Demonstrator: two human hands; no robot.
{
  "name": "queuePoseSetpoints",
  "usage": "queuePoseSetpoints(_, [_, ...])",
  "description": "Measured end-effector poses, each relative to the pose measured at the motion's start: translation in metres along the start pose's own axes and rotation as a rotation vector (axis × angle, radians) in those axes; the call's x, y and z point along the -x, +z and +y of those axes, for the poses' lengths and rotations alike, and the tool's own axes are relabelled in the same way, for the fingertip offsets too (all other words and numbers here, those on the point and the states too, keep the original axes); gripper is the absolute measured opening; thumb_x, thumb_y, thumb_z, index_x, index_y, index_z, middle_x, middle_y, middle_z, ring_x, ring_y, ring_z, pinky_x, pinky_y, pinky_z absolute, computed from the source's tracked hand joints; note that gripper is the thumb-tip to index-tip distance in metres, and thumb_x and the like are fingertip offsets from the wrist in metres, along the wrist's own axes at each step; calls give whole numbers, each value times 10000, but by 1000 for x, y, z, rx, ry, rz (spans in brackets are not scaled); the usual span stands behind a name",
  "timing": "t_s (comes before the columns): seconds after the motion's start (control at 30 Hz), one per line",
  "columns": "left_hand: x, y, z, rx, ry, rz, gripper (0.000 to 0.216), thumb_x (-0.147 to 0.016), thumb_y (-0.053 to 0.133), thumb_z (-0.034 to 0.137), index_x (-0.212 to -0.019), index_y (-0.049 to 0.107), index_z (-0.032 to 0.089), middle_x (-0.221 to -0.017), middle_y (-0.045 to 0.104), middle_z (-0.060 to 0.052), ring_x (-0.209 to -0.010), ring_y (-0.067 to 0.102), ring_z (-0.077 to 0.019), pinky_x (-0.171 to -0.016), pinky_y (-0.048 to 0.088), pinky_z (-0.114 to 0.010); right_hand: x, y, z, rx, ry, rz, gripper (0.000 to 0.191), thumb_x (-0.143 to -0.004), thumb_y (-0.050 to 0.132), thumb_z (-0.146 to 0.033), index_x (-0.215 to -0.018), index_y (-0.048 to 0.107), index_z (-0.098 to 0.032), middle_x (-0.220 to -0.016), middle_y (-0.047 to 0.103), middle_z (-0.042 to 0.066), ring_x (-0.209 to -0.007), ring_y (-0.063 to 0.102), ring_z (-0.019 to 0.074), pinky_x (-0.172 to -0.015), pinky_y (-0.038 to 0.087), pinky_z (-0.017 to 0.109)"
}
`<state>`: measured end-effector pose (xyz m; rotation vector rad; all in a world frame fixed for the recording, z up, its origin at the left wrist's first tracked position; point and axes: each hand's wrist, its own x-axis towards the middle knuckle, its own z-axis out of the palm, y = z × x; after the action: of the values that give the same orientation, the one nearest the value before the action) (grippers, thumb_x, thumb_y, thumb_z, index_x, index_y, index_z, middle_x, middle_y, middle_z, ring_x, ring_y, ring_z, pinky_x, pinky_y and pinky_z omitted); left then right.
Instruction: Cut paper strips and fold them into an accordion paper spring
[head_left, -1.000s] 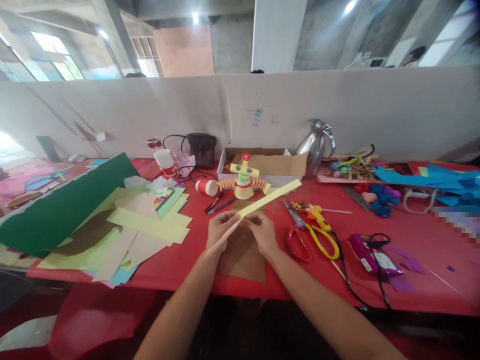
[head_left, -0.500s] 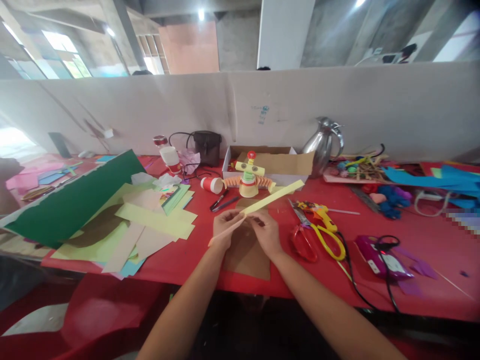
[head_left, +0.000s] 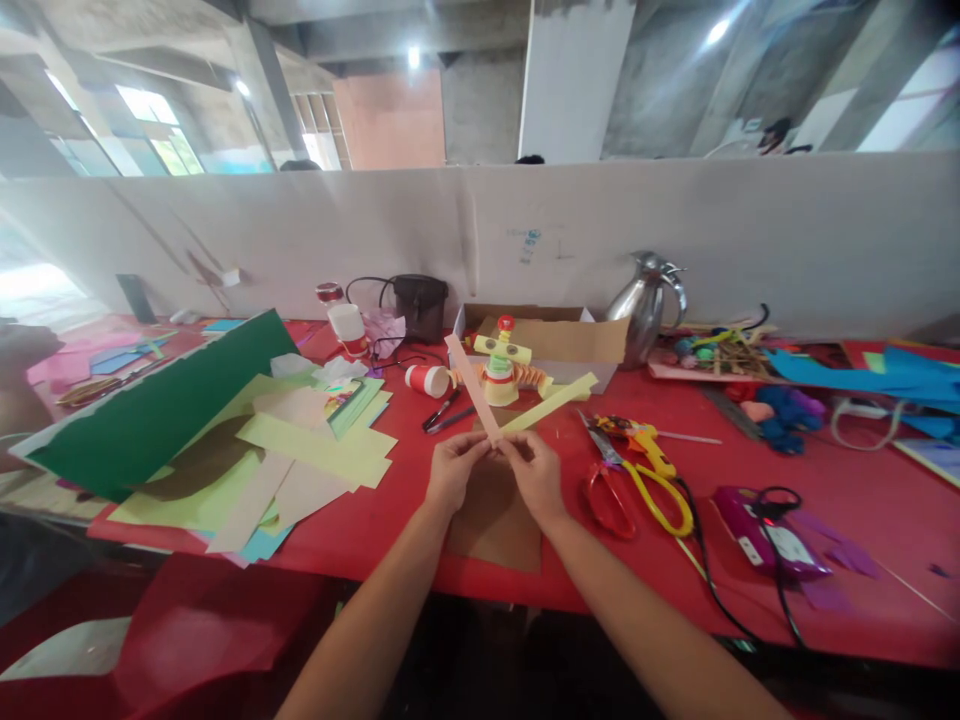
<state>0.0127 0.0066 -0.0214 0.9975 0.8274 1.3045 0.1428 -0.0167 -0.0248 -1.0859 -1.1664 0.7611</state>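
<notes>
My left hand [head_left: 452,470] and my right hand [head_left: 537,476] meet over the red table [head_left: 825,470], both pinching the joined ends of two paper strips. A peach strip [head_left: 471,387] stands up and leans to the left. A yellow strip [head_left: 550,403] runs off to the right, towards the cardboard box [head_left: 570,335]. Under my hands lies a brown sheet of card [head_left: 495,515]. Just behind the strips stands a small yellow paper figure [head_left: 501,368] with folded orange arms.
Left of my hands lie a pile of coloured paper sheets [head_left: 300,450] and a big green sheet [head_left: 157,410]. To the right are red scissors [head_left: 604,485], yellow scissors [head_left: 656,490], a purple glue gun [head_left: 757,520] with a black cord, and a steel jug [head_left: 646,305].
The peach strip, which pointed down to the left from my left hand, has swung up and now stands upright. My hands have closed together. The camera tilted slightly.
</notes>
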Motion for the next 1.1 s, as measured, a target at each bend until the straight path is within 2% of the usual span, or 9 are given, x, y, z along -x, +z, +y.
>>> queuePoseSetpoints(0.43, [2,4,4,16,-6,-23,267,-613,838,251,-840,762,133,-826,753,-74,-742,680,-156,-773,531,-263,2,0,-4,14,7,59,231,-782,688,-426,-777,651,-198,-758,687,39,-705,624,188,-679,488,312])
queuePoseSetpoints(0.57, [0,5,4,33,-14,0,308,-603,848,283,-859,764,134,-867,755,-88,-756,687,-169,-794,535,-286,0,3,-3,-109,60,113,266,-720,747,-430,-752,611,-203,-718,651,6,-668,584,165,-643,464,290])
queuePoseSetpoints(0.67, [1,5,5,46,-14,7,321,-607,845,288,-876,763,134,-894,755,-92,-777,692,-180,-815,537,-306,-3,3,0,-256,138,46,259,-694,768,-412,-786,641,-206,-732,657,-9,-635,559,148,-591,433,270])
queuePoseSetpoints(0.77, [2,5,6,22,-9,-8,309,-626,833,290,-883,761,135,-885,755,-85,-773,688,-177,-810,534,-302,-5,2,2,-244,164,-26,217,-713,748,-413,-749,701,-204,-685,661,-12,-599,533,142,-575,408,270])
queuePoseSetpoints(0.97, [4,5,6,-27,15,-23,281,-612,839,291,-839,754,148,-836,750,-67,-747,675,-163,-756,517,-268,-4,1,3,-232,177,27,194,-709,748,-402,-733,729,-211,-717,696,-2,-665,582,168,-651,445,294])
queuePoseSetpoints(1.1, [3,5,5,-56,25,0,233,-637,818,287,-810,761,141,-785,747,-62,-704,666,-158,-718,510,-262,-6,0,4,-230,194,11,222,-693,748,-424,-685,719,-204,-630,659,-11,-577,528,141,-583,413,276])
